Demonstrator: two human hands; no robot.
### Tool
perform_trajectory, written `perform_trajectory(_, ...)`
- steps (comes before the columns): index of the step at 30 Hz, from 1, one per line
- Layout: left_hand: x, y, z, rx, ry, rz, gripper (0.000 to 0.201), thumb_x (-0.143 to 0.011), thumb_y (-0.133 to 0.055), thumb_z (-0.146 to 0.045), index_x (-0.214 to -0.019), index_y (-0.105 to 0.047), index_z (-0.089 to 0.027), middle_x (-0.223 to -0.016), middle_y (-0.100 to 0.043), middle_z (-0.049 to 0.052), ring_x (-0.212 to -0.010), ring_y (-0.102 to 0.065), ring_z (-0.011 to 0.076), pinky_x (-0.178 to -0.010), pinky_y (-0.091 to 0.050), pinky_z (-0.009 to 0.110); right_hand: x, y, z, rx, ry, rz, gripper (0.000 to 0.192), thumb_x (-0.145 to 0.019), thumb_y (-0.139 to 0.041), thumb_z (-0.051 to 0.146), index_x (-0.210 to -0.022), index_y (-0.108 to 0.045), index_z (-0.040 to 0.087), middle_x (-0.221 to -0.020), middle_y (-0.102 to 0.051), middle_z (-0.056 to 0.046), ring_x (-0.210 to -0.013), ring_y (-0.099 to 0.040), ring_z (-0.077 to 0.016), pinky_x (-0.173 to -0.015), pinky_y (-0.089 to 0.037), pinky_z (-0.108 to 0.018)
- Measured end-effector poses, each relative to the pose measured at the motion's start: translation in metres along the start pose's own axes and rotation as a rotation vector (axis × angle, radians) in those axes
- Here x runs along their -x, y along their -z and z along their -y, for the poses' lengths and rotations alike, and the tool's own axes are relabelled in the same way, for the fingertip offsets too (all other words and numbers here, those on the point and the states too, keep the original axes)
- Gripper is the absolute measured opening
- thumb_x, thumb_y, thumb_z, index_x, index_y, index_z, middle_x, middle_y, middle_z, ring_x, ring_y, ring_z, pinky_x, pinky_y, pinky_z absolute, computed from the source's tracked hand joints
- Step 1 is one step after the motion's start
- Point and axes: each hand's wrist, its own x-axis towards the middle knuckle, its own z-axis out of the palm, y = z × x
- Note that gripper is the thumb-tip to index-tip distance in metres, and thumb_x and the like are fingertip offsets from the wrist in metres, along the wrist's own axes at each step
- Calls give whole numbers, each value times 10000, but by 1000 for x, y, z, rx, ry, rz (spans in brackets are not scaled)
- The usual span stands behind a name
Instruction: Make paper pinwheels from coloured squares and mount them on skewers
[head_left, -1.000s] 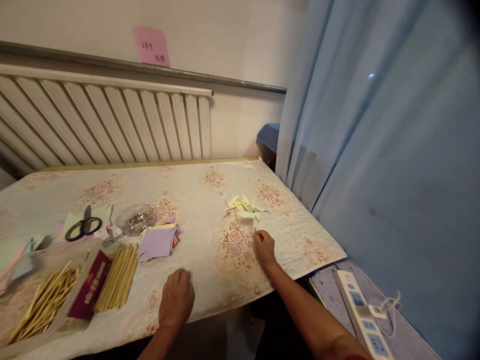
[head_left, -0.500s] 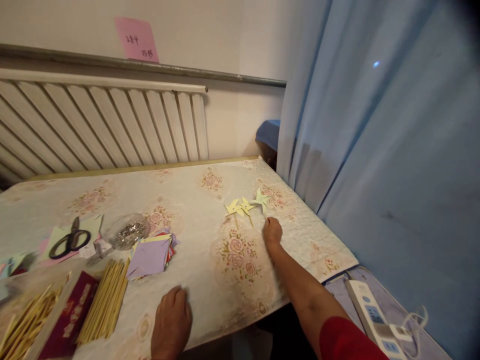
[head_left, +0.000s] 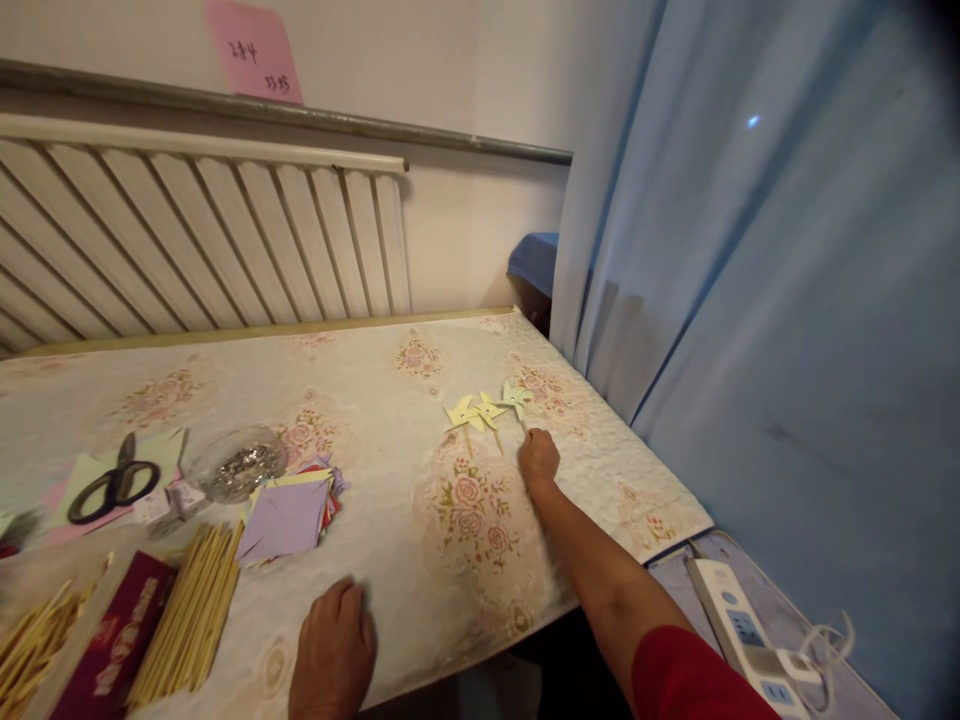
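My right hand (head_left: 539, 458) reaches far over the table, its fingers closed round the stick of a pale green paper pinwheel (head_left: 514, 399). That pinwheel is low at the tablecloth, its blades meeting the neighbouring one. Two yellow pinwheels, a left one (head_left: 462, 413) and a middle one (head_left: 487, 411), lie beside it with their sticks toward me. My left hand (head_left: 332, 645) rests on the cloth near the front edge, fingers curled in, with nothing visible in it. Nearest to it are a bundle of thin wooden sticks (head_left: 187, 615) and a stack of coloured paper squares (head_left: 286, 515).
A clear dish of small metal pieces (head_left: 247, 465) and black-handled scissors (head_left: 116, 490) on paper sheets stand at the left. More sticks (head_left: 37, 640) lie beside a dark red box (head_left: 112, 640). A blue curtain (head_left: 750, 300) and a power strip (head_left: 739, 625) border the right side.
My right hand has brought the green pinwheel slightly down and left, against the middle yellow one. My left hand stays on the cloth, and the view has shifted a little.
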Motion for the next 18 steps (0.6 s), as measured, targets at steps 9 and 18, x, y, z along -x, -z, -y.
perform_trajectory(9, 0, 2, -1, 14, -4, -6, 184, -834, -470, -186, -971, -584, -141, -1057, -584, 153, -973, -540, 275, -849, -449, 414, 1, -1, 1, 33, 1, 5, 293, -935, -355, 189, -957, -643, 144, -923, -616, -102, -804, -595, -173, -653, -370, -264)
perform_trajectory(18, 0, 1, -1, -18, -19, 2, 178, -836, -481, -179, -976, -580, -129, -1062, -576, 147, -973, -532, 269, -850, -449, 410, 2, 1, 2, 52, -4, 9, 283, -928, -357, 176, -942, -636, 130, -919, -612, -117, -787, -594, -174, -658, -382, -263)
